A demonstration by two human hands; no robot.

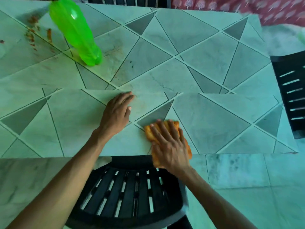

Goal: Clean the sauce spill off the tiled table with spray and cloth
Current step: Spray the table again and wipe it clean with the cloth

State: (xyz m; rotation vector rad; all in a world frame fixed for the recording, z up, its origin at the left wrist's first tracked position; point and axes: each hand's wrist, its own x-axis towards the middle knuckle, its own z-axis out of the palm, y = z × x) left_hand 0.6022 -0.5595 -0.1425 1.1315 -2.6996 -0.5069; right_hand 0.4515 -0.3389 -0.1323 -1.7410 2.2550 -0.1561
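Right grip [168,144] flat, fingers straight, presses orange cloth [148,133] at counter [214,113] near edge; left grip [117,111] released, palm on tiles; green bottle [74,30], contents unclear, stands beside red sauce smears [31,37].

You see an orange cloth [166,138], a bright green bottle [74,30], red-brown sauce streaks [31,36], and a pale surface [206,47] patterned with grey triangles.

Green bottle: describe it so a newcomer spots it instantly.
Start at the tiled table, then go to its far left part, beside the red sauce smears. The green bottle stands there, bright translucent plastic, the only standing thing; the orange cloth lies flat near the front edge.
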